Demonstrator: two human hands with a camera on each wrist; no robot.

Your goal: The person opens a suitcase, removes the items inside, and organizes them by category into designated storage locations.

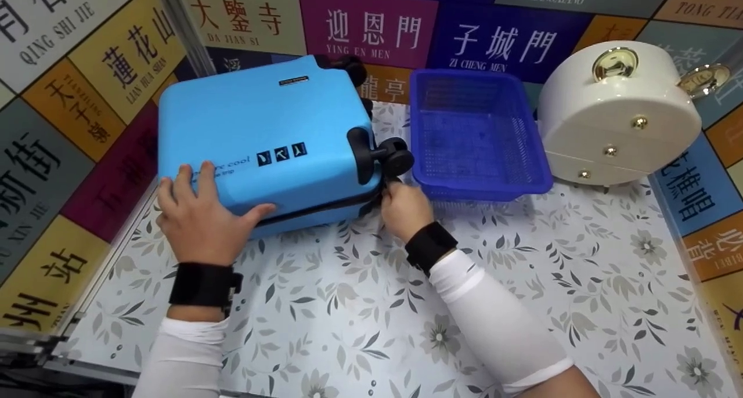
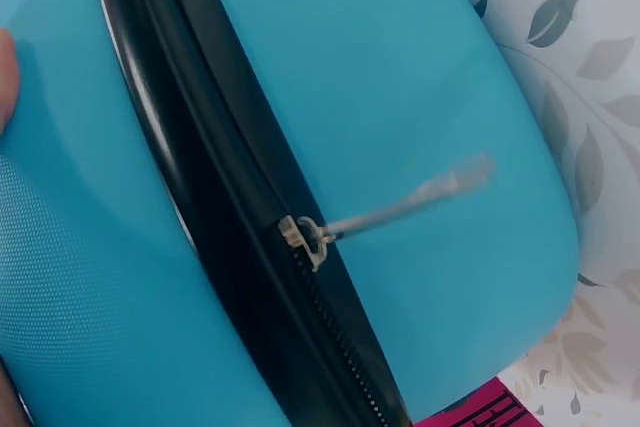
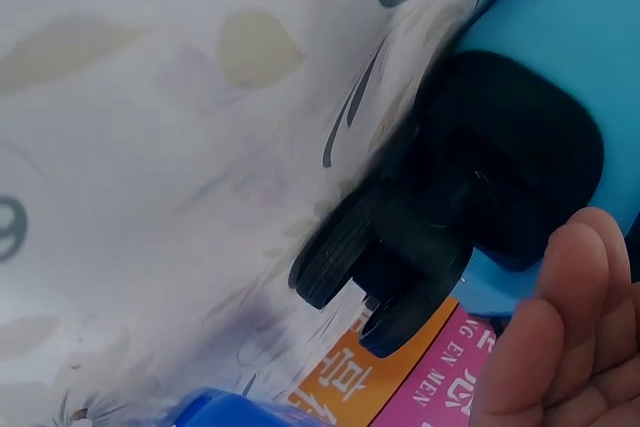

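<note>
A sky-blue hard-shell suitcase [image 1: 261,131] lies flat on the flower-patterned table [image 1: 360,317]. My left hand [image 1: 200,218] rests spread on its near left corner, fingers flat on the lid and thumb along the side. My right hand [image 1: 400,206] is curled at the near right corner, just under a black wheel [image 1: 395,154], and pinches at the black zipper band there. The left wrist view shows the shell [image 2: 400,97] and a metal zipper slider [image 2: 305,237] whose pull sticks out free and blurred. In the right wrist view my fingers [image 3: 560,347] sit beside the wheel [image 3: 400,257].
A blue mesh basket [image 1: 476,137] stands right of the suitcase, almost touching the wheel. A white round box with gold knobs [image 1: 621,119] sits at the back right. Panels with coloured signs wall in the table on the left, back and right.
</note>
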